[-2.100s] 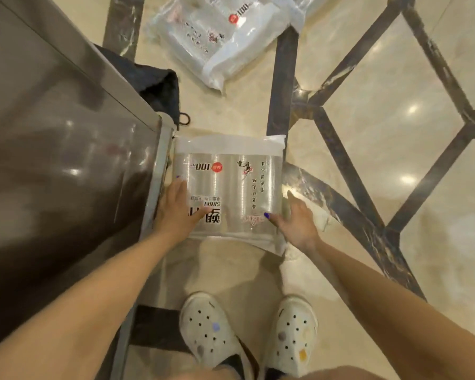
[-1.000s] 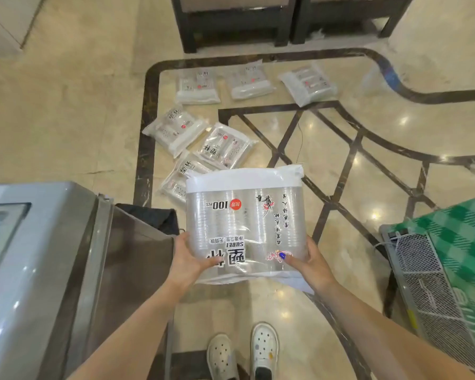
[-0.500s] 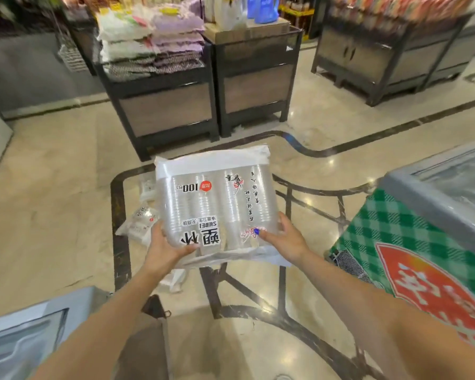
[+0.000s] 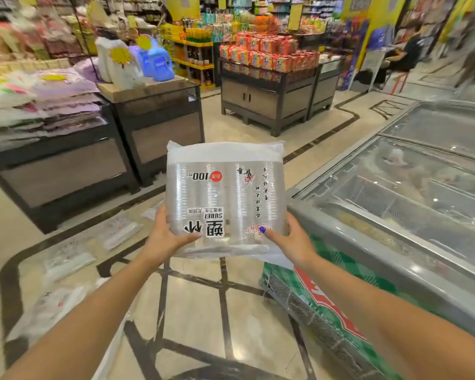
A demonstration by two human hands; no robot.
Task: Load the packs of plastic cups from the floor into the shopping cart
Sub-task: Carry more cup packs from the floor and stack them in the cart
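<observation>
1. Lower left of the frame: several packs lie on the floor, not yet loaded.
2. Left hand grips the near-left corner of the held pack, thumb on top.
3. Centre: that pack is up in the air.
4. Right hand clamps the near-right corner.
5. Right: a freezer; no cart is visible, so delivery remains.

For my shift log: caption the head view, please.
Both hands, left hand and right hand, hold a pack of plastic cups above more packs on the floor.
</observation>
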